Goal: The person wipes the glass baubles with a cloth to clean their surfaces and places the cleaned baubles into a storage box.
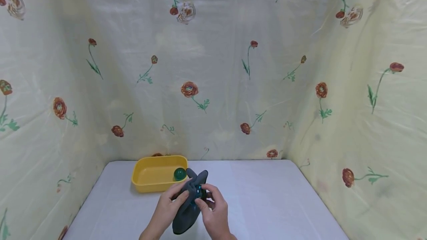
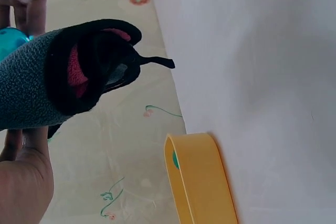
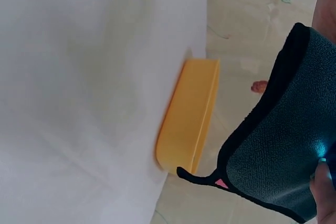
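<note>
Both hands meet around a dark grey towelling cloth with black edging, a hanging loop and a pink inner side. My left hand grips the cloth from the left, thumb on top. A shiny, see-through teal round object, which looks like a ball, lies against the cloth. My right hand pinches it between thumb and fingers. In the left wrist view, the teal object shows dark spots and is partly cut off. A green ball sits in the right end of a yellow tray, just beyond the left hand.
The tray stands toward the back left of a table covered with a white cloth. Flower-patterned curtains enclose the table at the back and both sides.
</note>
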The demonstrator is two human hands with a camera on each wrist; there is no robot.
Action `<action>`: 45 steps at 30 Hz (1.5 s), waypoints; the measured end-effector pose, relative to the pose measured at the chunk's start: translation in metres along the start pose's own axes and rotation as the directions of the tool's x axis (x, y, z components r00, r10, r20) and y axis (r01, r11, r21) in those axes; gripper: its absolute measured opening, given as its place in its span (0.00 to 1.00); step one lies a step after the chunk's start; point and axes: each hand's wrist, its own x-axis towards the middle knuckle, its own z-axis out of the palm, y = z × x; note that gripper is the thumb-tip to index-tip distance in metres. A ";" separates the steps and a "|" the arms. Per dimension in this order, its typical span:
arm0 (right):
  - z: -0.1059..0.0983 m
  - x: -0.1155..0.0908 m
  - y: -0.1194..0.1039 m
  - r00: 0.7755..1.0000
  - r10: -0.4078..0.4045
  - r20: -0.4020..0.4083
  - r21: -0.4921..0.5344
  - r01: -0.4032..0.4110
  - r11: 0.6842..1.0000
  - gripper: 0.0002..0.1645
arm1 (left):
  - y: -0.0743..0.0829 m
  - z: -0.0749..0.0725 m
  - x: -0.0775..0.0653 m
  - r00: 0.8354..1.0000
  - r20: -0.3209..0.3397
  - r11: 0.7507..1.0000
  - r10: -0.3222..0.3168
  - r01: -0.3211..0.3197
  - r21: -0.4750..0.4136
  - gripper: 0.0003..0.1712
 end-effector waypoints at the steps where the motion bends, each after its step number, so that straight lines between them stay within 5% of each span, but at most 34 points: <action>1: 0.000 0.000 0.000 1.000 -0.001 0.003 0.003 0.001 1.000 0.23 | 0.000 0.000 0.000 1.000 -0.001 1.000 0.001 -0.001 -0.001 0.27; 8: 0.001 -0.003 -0.004 1.000 0.003 0.013 0.012 -0.003 1.000 0.23 | -0.001 -0.001 -0.001 1.000 -0.002 1.000 -0.002 0.002 -0.006 0.26; 18: 0.003 0.000 -0.004 0.995 -0.099 -0.007 0.018 0.099 0.995 0.23 | 0.000 -0.002 0.001 1.000 -0.022 1.000 -0.002 0.002 0.011 0.30; 45: 0.006 0.001 -0.003 0.989 -0.143 0.028 -0.068 0.145 0.987 0.30 | -0.001 -0.002 0.002 0.998 -0.062 1.000 0.000 0.001 0.007 0.27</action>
